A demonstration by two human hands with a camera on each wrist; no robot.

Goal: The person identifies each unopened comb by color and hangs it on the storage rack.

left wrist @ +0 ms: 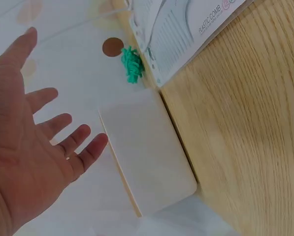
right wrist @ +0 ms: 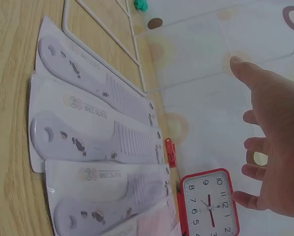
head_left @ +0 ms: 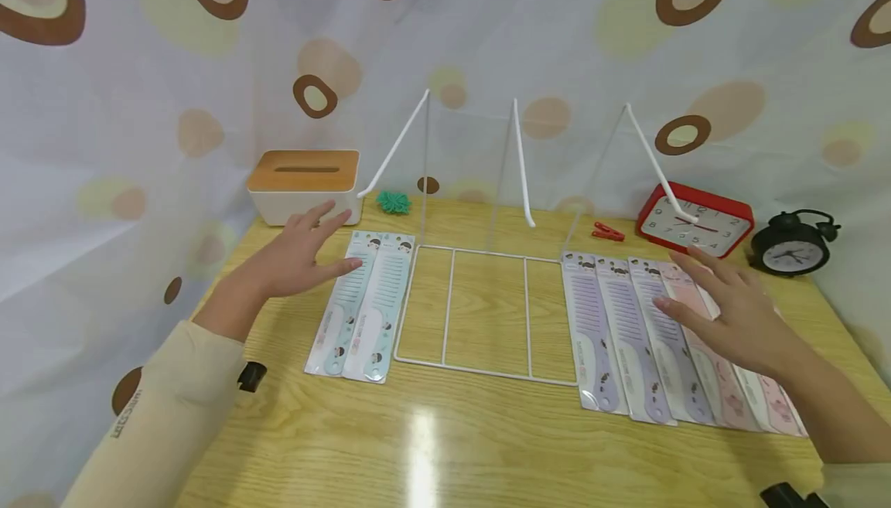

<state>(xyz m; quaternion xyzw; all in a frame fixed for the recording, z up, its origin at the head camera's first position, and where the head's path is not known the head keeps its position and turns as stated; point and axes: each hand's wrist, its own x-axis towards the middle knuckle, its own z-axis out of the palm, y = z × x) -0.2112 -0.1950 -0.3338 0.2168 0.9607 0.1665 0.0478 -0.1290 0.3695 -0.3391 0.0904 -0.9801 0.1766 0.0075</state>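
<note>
Holding fingers (left wrist: pixel 90 151) apart, both hands are hovering: the left hand (head_left: pixel 295 253) near blue combs (head_left: pixel 377 307), the right hand (head_left: pixel 746 322) near pink combs (head_left: pixel 731 396). Blue and purple packets (head_left: pixel 629 346), reading "PLASTIC COMB", are flanking a white wire rack (head_left: pixel 528 318) on the wood-grained counter (head_left: pixel 313 438).

I make out a loose cream left sleeve (head_left: pixel 167 396), softly creased, with small dark lettering (head_left: pixel 127 414) that I cannot read with certainty. A blocky black fitting (head_left: pixel 252 376) juts out beside it. The right sleeve (head_left: pixel 859 486) shows me only its pale end, next to a second black fitting (head_left: pixel 786 495). The left hand (head_left: pixel 295 257) and right hand (head_left: pixel 741 322) look bare to me, with slender, rounded-tipped fingers (left wrist: pixel 94 149).
</note>
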